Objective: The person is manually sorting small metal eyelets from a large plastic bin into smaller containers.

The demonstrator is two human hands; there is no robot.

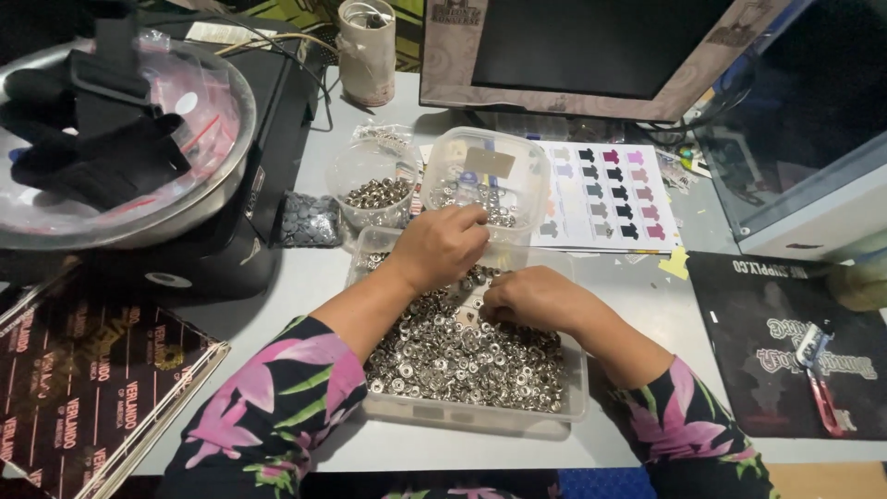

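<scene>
Both hands (pixel 480 273) pick in the tub (pixel 573 388), long axis running toward the monitor (pixel 591 46).

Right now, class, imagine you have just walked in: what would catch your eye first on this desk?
First, the clear tub at the centre, heaped with small silver snaps, with the left hand and right hand picking in it. Behind stand two smaller tubs of the same. At the far left, a big metal bowl holds black gloves.
</scene>
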